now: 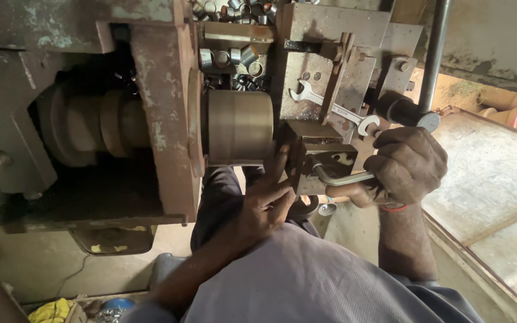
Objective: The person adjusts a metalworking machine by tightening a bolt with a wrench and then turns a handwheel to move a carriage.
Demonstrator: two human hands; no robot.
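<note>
In front of my chest, at the old rusty machine (151, 107), I am working with both hands. My right hand (405, 167) is closing firmly around the long arm of a bent metal key (343, 177); the short end of this key is going into the dark block (324, 158) that is sitting just beside the round brass-coloured cylinder (239, 127). My left hand (267, 200) is not grasping anything; its fingers are stretching up and touching the lower edge of the block, close under the cylinder, as if I am steadying the part.

I am judging that the step in hand is the turning of a screw in this block with the key, either to tighten or to loosen it; which one I cannot tell. The next move is calling for a steady pull on the long arm of the key, while the short end is staying deep in the screw head so it is not slipping out, and the left fingers are keeping away from the gap between block and cylinder.

Above the block, a silver spanner (333, 107) is lying on the machine plate, and behind it many small metal rings (234, 57) are lying in a heap. A black handle with a rod (405, 110) is standing near my right hand.
</note>
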